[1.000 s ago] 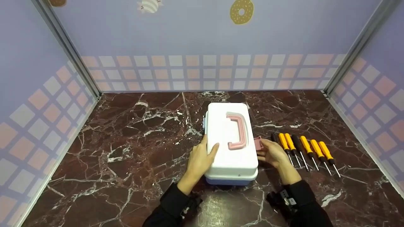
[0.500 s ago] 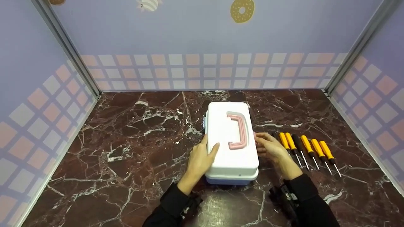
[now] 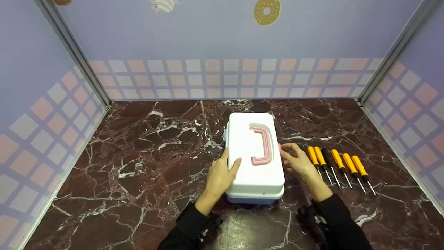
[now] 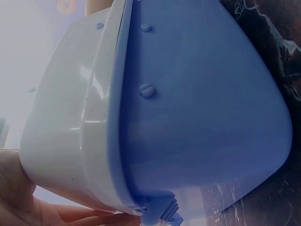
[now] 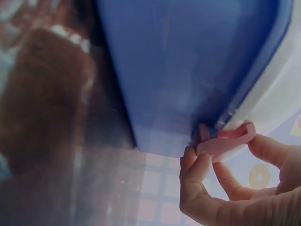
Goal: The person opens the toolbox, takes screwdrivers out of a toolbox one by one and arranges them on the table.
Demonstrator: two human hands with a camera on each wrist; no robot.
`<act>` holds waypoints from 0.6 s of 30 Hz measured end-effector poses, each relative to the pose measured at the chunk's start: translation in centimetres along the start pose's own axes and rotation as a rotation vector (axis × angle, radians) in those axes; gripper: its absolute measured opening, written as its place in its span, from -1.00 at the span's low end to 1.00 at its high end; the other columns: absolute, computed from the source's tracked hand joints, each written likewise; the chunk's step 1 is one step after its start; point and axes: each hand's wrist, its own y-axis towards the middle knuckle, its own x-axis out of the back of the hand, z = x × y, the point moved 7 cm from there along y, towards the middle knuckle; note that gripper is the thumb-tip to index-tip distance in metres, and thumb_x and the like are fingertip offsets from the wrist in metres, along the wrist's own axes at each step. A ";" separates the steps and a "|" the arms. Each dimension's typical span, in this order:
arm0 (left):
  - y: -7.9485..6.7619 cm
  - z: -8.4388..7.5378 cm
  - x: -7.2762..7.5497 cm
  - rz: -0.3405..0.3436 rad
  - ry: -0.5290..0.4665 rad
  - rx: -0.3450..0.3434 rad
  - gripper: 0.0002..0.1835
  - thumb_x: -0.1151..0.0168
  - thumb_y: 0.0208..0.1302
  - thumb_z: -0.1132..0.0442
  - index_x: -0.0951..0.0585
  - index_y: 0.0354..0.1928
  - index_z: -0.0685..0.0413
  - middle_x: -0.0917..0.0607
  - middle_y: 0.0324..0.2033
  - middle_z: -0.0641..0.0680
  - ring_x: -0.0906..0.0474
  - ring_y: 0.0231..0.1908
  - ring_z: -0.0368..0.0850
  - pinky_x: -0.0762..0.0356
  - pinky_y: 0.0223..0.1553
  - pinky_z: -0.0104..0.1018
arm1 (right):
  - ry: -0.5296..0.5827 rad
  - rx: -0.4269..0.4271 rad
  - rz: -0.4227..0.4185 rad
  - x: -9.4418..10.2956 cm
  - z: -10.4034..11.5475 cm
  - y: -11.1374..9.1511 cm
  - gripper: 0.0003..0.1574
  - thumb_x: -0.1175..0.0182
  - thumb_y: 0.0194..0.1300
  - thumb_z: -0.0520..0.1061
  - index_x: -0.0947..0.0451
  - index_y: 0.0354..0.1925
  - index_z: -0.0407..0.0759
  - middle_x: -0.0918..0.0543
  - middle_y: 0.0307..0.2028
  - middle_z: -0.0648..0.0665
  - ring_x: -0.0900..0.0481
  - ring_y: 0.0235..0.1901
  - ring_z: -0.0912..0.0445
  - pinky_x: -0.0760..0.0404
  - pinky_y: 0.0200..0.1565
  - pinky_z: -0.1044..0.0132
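Observation:
A toolbox with a white lid (image 3: pixel 242 149) and a blue base (image 4: pixel 202 103) stands on the table, its pink carrying handle (image 3: pixel 265 147) folded flat in the lid. My left hand (image 3: pixel 219 175) rests along the box's left side, thumb on the lid's edge and fingers fairly straight against the side. At the right side, my right hand (image 3: pixel 300 161) pinches a pink latch (image 5: pixel 225 146) between thumb and fingers. In the right wrist view, the latch lies at the seam between lid and base. A blue hinge-like piece (image 4: pixel 160 207) shows near the left fingers.
Several screwdrivers lie in a row right of the box, most with yellow handles (image 3: pixel 337 158), at least one black (image 3: pixel 326 156). Patterned walls (image 3: pixel 222 78) enclose the dark marbled table (image 3: pixel 138 173) at the back and both sides.
The pink latch, sticking out from the box's right side a second ago, has swung in against it. My right hand moved with it; my left hand has stayed put.

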 end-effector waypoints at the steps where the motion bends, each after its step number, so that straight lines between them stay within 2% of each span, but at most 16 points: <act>1: 0.0 0.0 0.0 -0.002 0.003 -0.002 -0.37 -0.07 0.21 0.02 -0.27 0.20 0.33 -0.55 -0.17 0.41 -0.57 -0.28 0.20 -0.52 -0.27 -0.08 | 0.014 -0.005 0.000 -0.1 -0.2 0.0 -0.51 -0.01 0.29 -0.04 -0.22 0.11 -0.24 -0.50 -0.37 -0.13 -0.52 -0.42 0.09 -0.52 -0.37 0.15; 6: 0.0 -0.1 0.0 -0.011 0.012 -0.017 -0.36 -0.07 0.21 0.03 -0.28 0.19 0.36 -0.55 -0.19 0.42 -0.57 -0.28 0.21 -0.52 -0.27 -0.08 | 0.129 -0.022 0.020 -0.6 -1.2 0.1 -0.49 0.00 0.29 -0.08 -0.20 0.13 -0.29 -0.53 -0.30 -0.16 -0.56 -0.41 0.12 -0.55 -0.36 0.19; 10: 0.0 -0.1 -0.1 -0.011 0.006 -0.011 -0.36 -0.07 0.21 0.04 -0.26 0.19 0.39 -0.56 -0.21 0.42 -0.58 -0.32 0.18 -0.54 -0.30 -0.12 | 0.178 0.006 0.038 -0.8 -1.4 0.2 -0.49 0.01 0.30 -0.13 -0.21 0.13 -0.39 -0.56 -0.25 -0.21 -0.59 -0.38 0.07 -0.58 -0.34 0.19; 13: 0.1 -0.1 -0.2 -0.008 0.006 -0.005 -0.36 -0.08 0.21 0.05 -0.25 0.19 0.39 -0.57 -0.22 0.41 -0.59 -0.35 0.16 -0.55 -0.33 -0.15 | 0.184 0.024 0.054 -0.7 -1.3 0.2 -0.47 0.01 0.30 -0.14 -0.20 0.13 -0.44 -0.58 -0.28 -0.17 -0.60 -0.41 0.10 -0.58 -0.34 0.25; 18: 0.1 -0.1 -0.2 0.000 0.012 0.011 -0.36 -0.08 0.21 0.05 -0.24 0.20 0.37 -0.57 -0.22 0.40 -0.59 -0.37 0.13 -0.55 -0.36 -0.18 | 0.265 -0.013 0.139 -1.2 -1.4 0.2 -0.47 0.09 0.34 -0.16 -0.13 0.14 -0.50 -0.52 -0.42 -0.01 -0.48 -0.54 0.25 -0.47 -0.49 0.46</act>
